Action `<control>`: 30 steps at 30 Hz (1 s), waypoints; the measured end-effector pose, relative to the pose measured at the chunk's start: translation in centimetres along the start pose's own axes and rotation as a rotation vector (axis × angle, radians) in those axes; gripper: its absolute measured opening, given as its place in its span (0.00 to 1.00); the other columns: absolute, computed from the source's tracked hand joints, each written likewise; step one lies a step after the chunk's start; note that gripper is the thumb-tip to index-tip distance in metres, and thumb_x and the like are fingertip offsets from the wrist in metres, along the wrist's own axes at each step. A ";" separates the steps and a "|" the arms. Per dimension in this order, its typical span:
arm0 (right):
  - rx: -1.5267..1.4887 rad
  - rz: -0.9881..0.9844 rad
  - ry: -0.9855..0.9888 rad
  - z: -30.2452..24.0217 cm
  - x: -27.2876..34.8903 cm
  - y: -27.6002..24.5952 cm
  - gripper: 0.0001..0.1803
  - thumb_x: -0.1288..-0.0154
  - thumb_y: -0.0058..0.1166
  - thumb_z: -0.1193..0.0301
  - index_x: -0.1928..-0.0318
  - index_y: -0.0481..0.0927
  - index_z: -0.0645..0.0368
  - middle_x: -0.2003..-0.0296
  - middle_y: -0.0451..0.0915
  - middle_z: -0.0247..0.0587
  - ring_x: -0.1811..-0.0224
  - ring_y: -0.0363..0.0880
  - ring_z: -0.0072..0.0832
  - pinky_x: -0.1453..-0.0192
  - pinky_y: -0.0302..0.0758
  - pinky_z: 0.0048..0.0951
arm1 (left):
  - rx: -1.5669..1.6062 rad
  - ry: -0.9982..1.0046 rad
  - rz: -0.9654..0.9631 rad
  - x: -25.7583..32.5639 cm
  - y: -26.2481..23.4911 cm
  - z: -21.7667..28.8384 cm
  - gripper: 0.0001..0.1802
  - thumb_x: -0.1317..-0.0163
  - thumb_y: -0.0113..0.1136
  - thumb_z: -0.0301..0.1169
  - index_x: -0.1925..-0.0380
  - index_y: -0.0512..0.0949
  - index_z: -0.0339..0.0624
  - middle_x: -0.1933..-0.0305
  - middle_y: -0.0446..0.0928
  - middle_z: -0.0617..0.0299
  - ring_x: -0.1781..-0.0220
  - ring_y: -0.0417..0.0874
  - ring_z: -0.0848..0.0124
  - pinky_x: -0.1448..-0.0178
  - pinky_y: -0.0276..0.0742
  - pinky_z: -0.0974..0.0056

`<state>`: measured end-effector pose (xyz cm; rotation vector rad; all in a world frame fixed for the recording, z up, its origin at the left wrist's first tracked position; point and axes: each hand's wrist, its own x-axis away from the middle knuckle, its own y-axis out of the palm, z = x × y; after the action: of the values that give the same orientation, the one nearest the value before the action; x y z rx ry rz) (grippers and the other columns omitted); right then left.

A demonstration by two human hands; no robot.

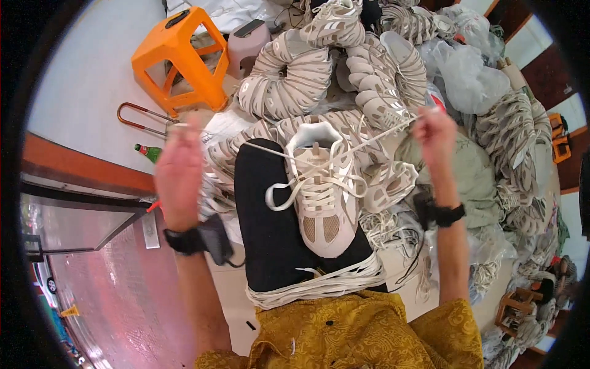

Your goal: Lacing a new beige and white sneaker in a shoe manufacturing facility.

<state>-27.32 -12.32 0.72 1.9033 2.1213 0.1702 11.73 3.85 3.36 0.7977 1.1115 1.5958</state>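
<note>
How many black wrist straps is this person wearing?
2. One strap is around the left wrist, below the left hand; the other strap is around the right wrist, below the right hand. Both wrists show, so none seems hidden there.

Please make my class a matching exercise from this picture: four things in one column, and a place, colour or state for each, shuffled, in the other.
Column one
1. beige sneaker
2. bundle of white shoelaces
3. plastic stool
4. left hand

Column two
A. raised, holding a taut lace
B. orange
C. on the black trousers, toe toward the person
D. stretched crosswise near the waist

Pairs: 1-C, 2-D, 3-B, 4-A
</note>
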 end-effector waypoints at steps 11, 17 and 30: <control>-0.058 0.260 0.071 -3.7 -5.1 -16.4 0.11 0.41 0.49 0.70 0.63 0.74 0.66 0.81 0.68 0.32 0.83 0.63 0.18 0.82 0.56 0.16 | -0.186 0.498 0.433 -2.9 -14.4 18.4 0.17 0.40 0.40 0.17 0.51 0.56 0.18 0.44 0.60 0.40 0.41 0.63 0.56 0.36 0.62 0.59; 0.070 0.231 0.082 -3.8 -3.9 -18.8 0.10 0.40 0.49 0.71 0.65 0.75 0.66 0.80 0.70 0.32 0.82 0.64 0.17 0.82 0.59 0.17 | -0.639 0.473 0.250 -2.4 -13.3 17.3 0.16 0.40 0.42 0.20 0.53 0.58 0.18 0.49 0.62 0.42 0.44 0.65 0.56 0.37 0.64 0.59; 0.717 -0.872 -0.073 0.8 4.1 5.1 0.12 0.55 0.54 0.72 0.66 0.80 0.55 0.78 0.78 0.41 0.79 0.75 0.29 0.73 0.70 0.26 | -1.000 0.040 0.286 -2.2 -4.6 3.7 0.14 0.43 0.51 0.26 0.59 0.69 0.28 0.66 0.73 0.59 0.65 0.77 0.71 0.62 0.75 0.71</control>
<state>-22.59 -7.70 0.82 0.9889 2.9564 -0.9166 17.25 3.13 0.45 0.2396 0.1160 2.1013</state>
